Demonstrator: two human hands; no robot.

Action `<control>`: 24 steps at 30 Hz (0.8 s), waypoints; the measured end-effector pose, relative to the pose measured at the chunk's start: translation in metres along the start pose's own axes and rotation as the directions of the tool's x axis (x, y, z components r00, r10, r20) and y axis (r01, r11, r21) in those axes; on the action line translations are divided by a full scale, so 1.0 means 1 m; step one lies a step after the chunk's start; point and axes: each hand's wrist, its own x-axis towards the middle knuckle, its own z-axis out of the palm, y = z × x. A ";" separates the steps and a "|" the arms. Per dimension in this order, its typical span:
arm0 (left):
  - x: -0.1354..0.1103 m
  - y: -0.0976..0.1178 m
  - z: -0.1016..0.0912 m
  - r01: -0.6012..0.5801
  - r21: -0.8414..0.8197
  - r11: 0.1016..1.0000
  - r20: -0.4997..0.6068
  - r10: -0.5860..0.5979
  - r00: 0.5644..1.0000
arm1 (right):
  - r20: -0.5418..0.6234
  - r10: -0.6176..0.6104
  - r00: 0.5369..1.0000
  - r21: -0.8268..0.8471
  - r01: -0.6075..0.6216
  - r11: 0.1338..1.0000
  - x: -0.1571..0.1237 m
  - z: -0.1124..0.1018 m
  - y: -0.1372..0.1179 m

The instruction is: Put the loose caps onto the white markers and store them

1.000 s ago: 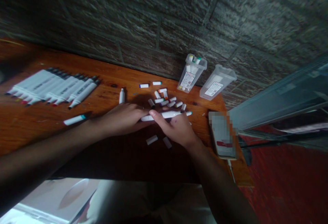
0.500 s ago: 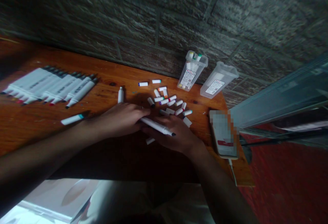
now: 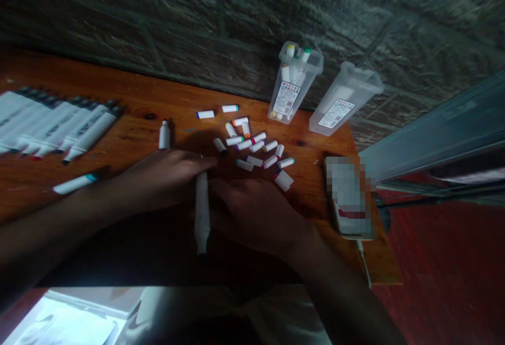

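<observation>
Near the table edge [image 3: 381, 280], left hand [image 3: 171, 173] closed on marker [image 3: 202, 211], right hand [image 3: 256, 211] alongside, hold unclear, open wood [image 3: 313, 190] rightward.

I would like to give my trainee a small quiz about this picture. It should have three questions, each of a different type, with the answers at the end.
1. True or false: the row of white markers lies to the left of the scattered caps.

2. Multiple choice: which thing has the white cable at its near end?
a) a clear container
b) the phone
c) the row of white markers

3. Short answer: what long object is seen between the left hand and the right hand?

Key:
1. True
2. b
3. A white marker
</observation>
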 end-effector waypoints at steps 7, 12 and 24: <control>0.004 0.005 -0.003 0.010 -0.028 1.000 -0.017 -0.011 1.000 | -0.267 0.123 0.956 0.182 -0.075 0.980 0.008 -0.001 0.006; 0.004 0.008 0.000 -0.015 -0.005 1.000 -0.063 0.015 0.998 | -0.409 0.203 0.889 0.294 -0.082 0.952 0.010 -0.001 0.005; 0.003 0.011 0.007 -0.080 -0.056 0.995 -0.319 0.058 0.946 | -0.618 0.296 0.728 0.546 0.126 0.828 0.019 0.012 0.022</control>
